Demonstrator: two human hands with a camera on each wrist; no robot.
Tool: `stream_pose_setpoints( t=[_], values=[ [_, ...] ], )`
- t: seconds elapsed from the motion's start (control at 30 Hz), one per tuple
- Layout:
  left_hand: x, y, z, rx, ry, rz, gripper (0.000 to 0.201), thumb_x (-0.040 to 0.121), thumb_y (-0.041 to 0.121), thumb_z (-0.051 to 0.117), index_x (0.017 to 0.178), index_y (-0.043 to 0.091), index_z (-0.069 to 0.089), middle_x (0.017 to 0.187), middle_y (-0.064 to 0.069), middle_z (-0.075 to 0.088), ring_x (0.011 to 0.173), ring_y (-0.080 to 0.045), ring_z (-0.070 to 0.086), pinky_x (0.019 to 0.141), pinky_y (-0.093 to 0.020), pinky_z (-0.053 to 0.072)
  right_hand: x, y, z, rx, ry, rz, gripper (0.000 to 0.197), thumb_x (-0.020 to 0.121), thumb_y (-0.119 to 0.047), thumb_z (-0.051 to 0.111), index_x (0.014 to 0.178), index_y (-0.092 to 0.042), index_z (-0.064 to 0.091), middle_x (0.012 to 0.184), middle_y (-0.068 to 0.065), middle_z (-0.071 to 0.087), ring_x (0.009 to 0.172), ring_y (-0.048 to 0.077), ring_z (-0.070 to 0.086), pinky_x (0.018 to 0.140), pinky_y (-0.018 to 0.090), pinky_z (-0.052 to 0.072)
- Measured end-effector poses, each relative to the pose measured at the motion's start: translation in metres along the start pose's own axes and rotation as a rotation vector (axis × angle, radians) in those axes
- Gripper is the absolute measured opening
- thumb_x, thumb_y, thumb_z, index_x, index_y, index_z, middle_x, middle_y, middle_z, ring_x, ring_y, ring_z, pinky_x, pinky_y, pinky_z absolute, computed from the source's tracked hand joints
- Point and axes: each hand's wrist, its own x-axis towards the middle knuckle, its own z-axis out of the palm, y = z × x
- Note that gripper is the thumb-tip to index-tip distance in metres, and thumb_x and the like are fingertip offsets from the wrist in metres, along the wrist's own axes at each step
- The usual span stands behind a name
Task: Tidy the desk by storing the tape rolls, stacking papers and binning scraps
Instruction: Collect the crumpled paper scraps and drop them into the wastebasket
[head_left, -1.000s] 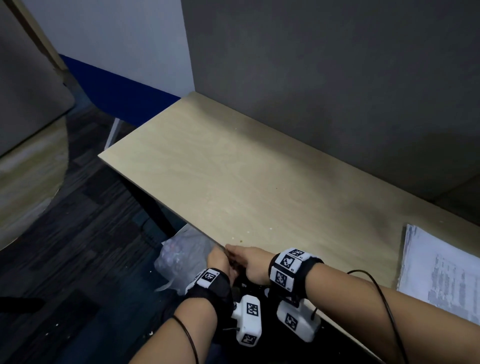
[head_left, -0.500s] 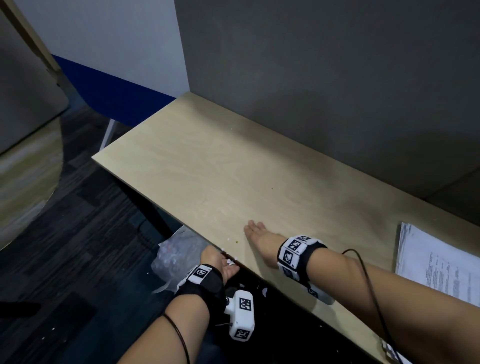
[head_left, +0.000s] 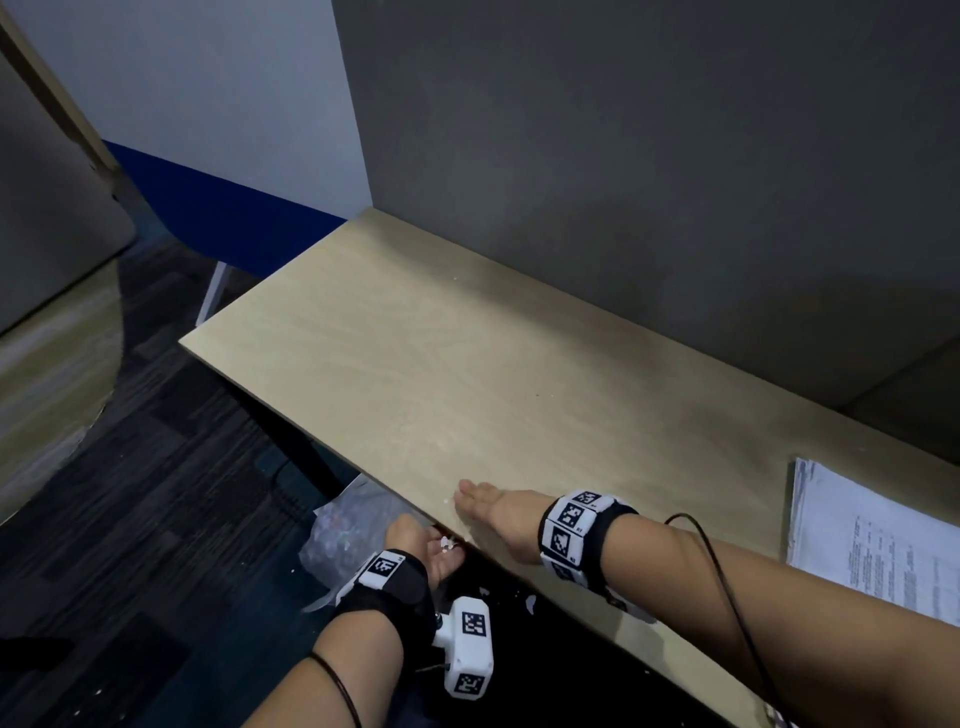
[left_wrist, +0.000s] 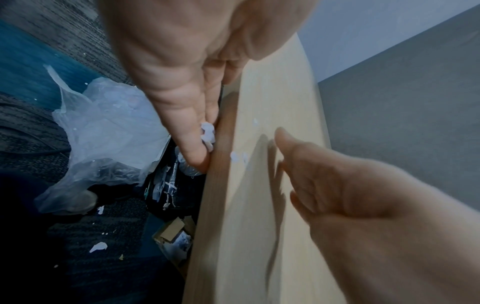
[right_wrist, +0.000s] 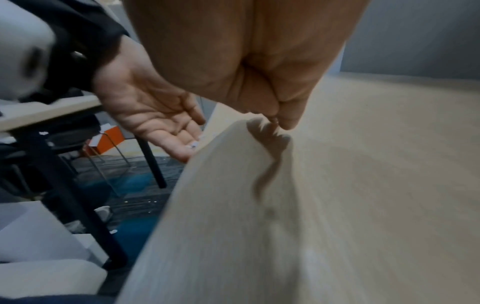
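Note:
Several tiny white paper scraps (left_wrist: 237, 158) lie on the pale wooden desk (head_left: 467, 364) right at its front edge. My right hand (head_left: 488, 506) lies flat on the desk just behind them, fingers straight and together. My left hand (head_left: 434, 551) is cupped palm-up against the edge, below the desk top. A few white scraps (left_wrist: 207, 133) rest on its fingers. The right wrist view shows the same open left palm (right_wrist: 155, 115) with scraps (right_wrist: 193, 145) near its fingertips. No tape rolls are in view.
A stack of printed papers (head_left: 872, 540) lies at the desk's right end. A crumpled clear plastic bag (head_left: 348, 525) sits on the dark carpet under the edge, by a black desk leg (head_left: 301, 447). White bits dot the floor (left_wrist: 98, 246). Grey partition behind the desk.
My right hand left the edge, reached out onto the desk top, and has now drawn back toward the edge. My left hand stayed cupped under the edge and now holds scraps.

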Motion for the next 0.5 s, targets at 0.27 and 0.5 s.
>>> stream_pose_setpoints(
  t=[0.27, 0.5],
  values=[
    [0.005, 0.006, -0.005, 0.014, 0.043, -0.031, 0.038, 0.097, 0.018, 0.022, 0.084, -0.003, 0.05, 0.08, -0.019, 0.053, 0.066, -0.027, 0.051, 0.059, -0.034, 0.049, 0.004, -0.016, -0.004, -0.157, -0.102, -0.114, 0.072, 0.091, -0.002, 0.047, 0.151, -0.029, 0.016, 0.159, -0.007, 0.01, 0.146, 0.029, 0.005, 0.109, 0.049, 0.033],
    [-0.001, 0.007, -0.006, 0.089, -0.01, -0.119, 0.043, 0.103, 0.028, 0.023, 0.086, -0.005, 0.045, 0.082, -0.018, 0.044, 0.062, -0.024, 0.042, 0.052, -0.032, 0.042, -0.043, 0.005, -0.007, 0.049, 0.056, 0.031, 0.061, 0.093, 0.005, 0.039, 0.149, -0.015, 0.028, 0.158, 0.002, 0.02, 0.146, 0.024, 0.015, 0.117, 0.038, 0.021]
  ],
)
